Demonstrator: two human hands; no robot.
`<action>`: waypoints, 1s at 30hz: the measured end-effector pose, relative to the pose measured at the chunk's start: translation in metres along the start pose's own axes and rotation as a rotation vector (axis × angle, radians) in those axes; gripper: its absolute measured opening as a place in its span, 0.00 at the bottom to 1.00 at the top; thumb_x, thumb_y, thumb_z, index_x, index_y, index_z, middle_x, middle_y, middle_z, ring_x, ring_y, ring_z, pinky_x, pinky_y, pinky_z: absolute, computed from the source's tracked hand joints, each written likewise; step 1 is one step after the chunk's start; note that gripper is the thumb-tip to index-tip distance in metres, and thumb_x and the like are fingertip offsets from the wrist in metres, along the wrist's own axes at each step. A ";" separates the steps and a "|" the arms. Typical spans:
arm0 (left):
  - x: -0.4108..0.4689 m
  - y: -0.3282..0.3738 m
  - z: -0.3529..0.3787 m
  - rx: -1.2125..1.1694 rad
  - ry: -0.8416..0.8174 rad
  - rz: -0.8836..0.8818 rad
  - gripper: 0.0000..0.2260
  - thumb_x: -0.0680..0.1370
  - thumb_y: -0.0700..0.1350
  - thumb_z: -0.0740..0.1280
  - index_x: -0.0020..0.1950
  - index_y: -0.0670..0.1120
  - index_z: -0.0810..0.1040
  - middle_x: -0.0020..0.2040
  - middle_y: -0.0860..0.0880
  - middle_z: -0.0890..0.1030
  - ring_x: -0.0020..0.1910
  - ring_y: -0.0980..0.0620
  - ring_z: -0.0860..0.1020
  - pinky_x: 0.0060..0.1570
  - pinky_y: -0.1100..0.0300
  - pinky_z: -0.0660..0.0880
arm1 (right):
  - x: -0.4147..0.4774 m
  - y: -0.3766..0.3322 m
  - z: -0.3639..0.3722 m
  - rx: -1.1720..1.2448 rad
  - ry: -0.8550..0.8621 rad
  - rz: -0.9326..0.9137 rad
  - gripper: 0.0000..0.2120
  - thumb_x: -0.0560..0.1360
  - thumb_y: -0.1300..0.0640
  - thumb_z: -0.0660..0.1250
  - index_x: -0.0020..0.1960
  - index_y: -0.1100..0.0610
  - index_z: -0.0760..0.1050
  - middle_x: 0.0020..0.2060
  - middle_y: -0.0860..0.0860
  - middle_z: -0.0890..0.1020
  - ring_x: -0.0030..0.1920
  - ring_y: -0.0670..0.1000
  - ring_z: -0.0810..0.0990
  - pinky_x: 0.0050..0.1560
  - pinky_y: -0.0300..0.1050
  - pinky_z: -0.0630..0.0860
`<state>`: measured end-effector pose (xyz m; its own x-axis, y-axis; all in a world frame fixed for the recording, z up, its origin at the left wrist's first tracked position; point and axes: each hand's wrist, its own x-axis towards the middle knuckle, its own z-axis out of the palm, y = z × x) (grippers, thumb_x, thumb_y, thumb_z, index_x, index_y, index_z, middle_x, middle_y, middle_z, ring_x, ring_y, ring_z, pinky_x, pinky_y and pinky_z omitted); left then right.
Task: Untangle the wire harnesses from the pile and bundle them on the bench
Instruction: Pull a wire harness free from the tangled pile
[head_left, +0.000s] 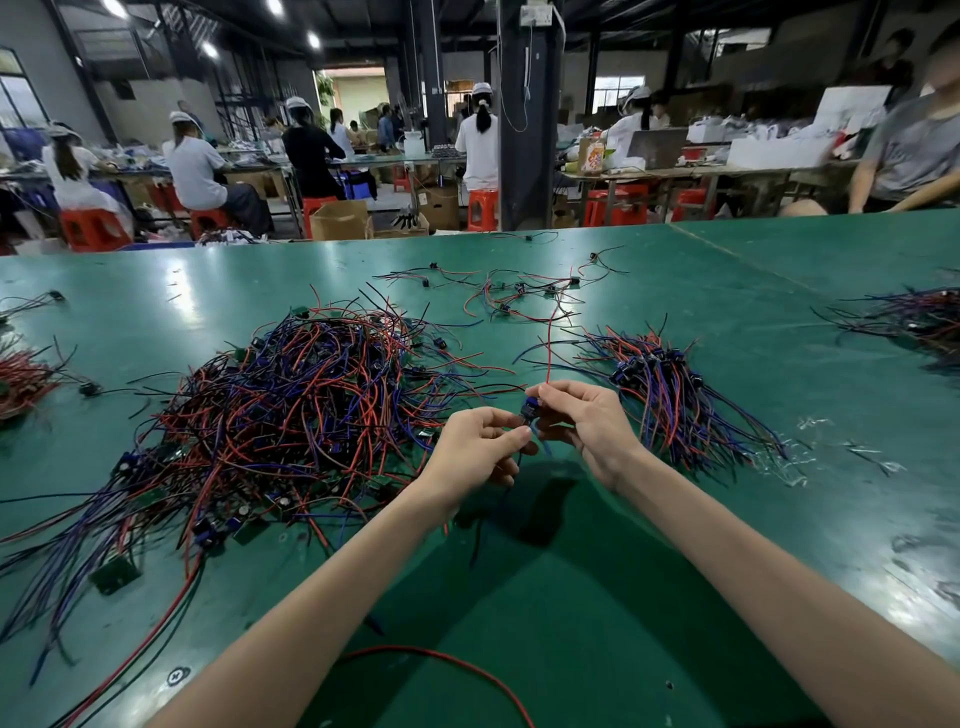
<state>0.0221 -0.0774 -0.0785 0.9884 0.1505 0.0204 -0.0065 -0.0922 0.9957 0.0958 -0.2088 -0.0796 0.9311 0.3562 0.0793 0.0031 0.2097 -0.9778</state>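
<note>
Together, left hand (480, 447) and right hand (582, 421) pinch one harness (530, 411).

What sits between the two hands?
In the head view, one harness: the left hand and right hand pinch its small blue part, a red wire rising from it.

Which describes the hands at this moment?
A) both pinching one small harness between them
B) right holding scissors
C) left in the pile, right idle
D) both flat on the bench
A: the left hand and right hand each pinch the same harness, its red wire rising.
</note>
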 end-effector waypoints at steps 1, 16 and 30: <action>-0.001 0.000 0.001 -0.010 -0.014 -0.008 0.01 0.78 0.37 0.67 0.47 0.42 0.75 0.33 0.49 0.82 0.22 0.59 0.73 0.23 0.66 0.72 | 0.000 -0.001 0.000 0.008 0.002 0.000 0.09 0.77 0.64 0.64 0.41 0.59 0.81 0.32 0.51 0.81 0.30 0.45 0.78 0.30 0.38 0.77; -0.004 0.004 0.001 -0.174 -0.082 -0.058 0.08 0.79 0.35 0.62 0.51 0.43 0.79 0.40 0.50 0.83 0.32 0.59 0.78 0.32 0.67 0.75 | -0.003 -0.008 0.001 -0.005 -0.181 0.178 0.03 0.75 0.63 0.66 0.45 0.63 0.78 0.37 0.56 0.80 0.36 0.49 0.77 0.41 0.40 0.79; 0.011 -0.004 -0.022 -0.069 0.298 -0.030 0.09 0.83 0.44 0.55 0.50 0.44 0.73 0.46 0.45 0.81 0.32 0.52 0.79 0.32 0.58 0.76 | 0.089 -0.086 -0.001 -0.005 -0.153 0.185 0.36 0.78 0.46 0.62 0.77 0.57 0.49 0.76 0.57 0.53 0.75 0.59 0.57 0.73 0.53 0.58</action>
<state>0.0293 -0.0538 -0.0804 0.9004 0.4350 0.0066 0.0015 -0.0182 0.9998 0.1789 -0.1962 0.0110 0.8496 0.5223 -0.0728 -0.1600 0.1238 -0.9793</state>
